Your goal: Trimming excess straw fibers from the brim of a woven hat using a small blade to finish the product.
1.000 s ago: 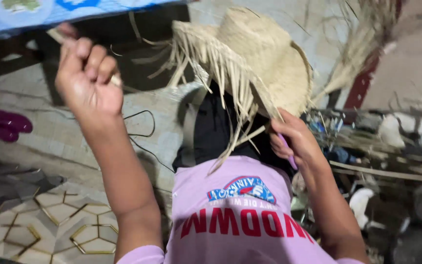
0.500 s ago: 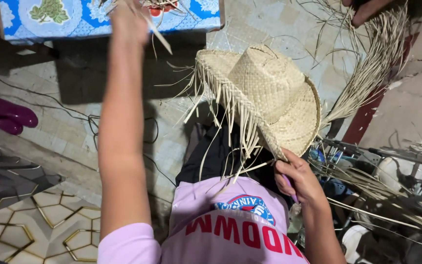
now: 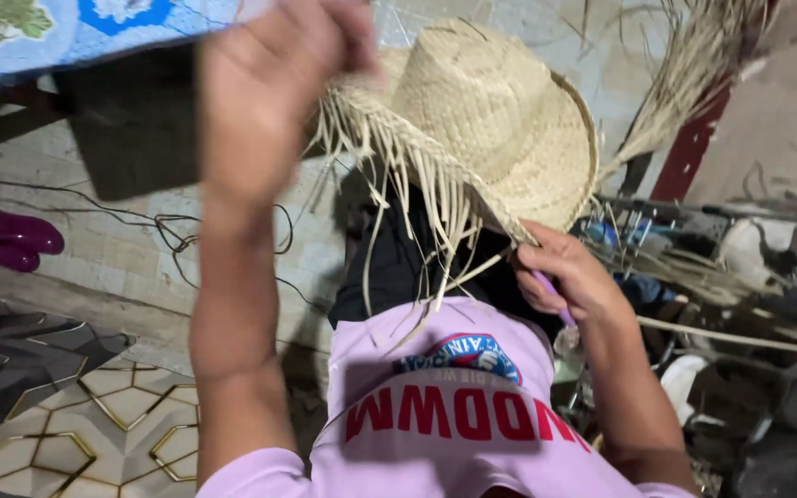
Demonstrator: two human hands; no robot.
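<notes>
Your one straw hat (image 3: 495, 120) sits over your lap, crown up, with its unfinished brim edge fraying into loose strands that hang down toward your pink shirt (image 3: 454, 415). Your right hand (image 3: 569, 277) is pressed against the near edge of the brim, fingers curled shut around a thin purple tool (image 3: 553, 297) while the thumb lies on the weave. Your left hand (image 3: 274, 92) is raised above the far-left edge of the brim, blurred, fingers bunched together near the fringe; you cannot tell whether a strand is pinched in them.

Open room lies to your left: bare tiled floor (image 3: 140, 240) crossed by one black cable (image 3: 177, 231), and a patterned mat (image 3: 57, 415) at the lower left corner. One purple object (image 3: 2, 240) rests at the left edge, well apart from both hands. A blue patterned cloth (image 3: 76, 28) runs along the top edge.

Your right side is crowded: a bundle of loose straw (image 3: 694, 74) leans against a red post (image 3: 684, 152), and a dark clutter of sticks and oddments (image 3: 740, 277) sits just beside your right arm.
</notes>
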